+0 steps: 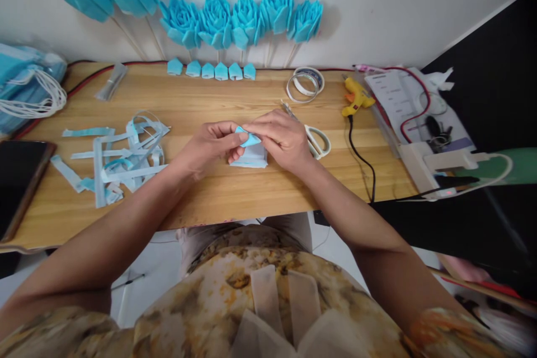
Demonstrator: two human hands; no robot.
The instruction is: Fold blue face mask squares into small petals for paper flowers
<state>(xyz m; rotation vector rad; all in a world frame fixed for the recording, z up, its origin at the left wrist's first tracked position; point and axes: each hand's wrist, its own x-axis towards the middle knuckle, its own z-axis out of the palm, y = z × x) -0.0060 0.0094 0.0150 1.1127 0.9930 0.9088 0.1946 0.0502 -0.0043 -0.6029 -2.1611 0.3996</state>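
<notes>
Between both hands is a small folded piece of blue fabric [248, 139], above the middle of the table. My left hand [213, 142] pinches its left side with thumb and fingers. The fingers of my right hand [283, 137] close on its right and upper edge. Just beneath lies a stack of pale blue fabric squares [250, 158], partly covered by the hands. Scissors [318, 142] with white handles rest beside my right hand, their blades partly hidden behind it. Several folded blue petals [221, 71] stand in a row at the table's back.
Blue fabric flowers [216, 19] on sticks lean against the wall. Cut strips [121, 154] lie at left, near a phone [20, 179]. Tape rolls [309, 83], a yellow glue gun [356, 96] with its cord, and a power strip [423, 170] are at right.
</notes>
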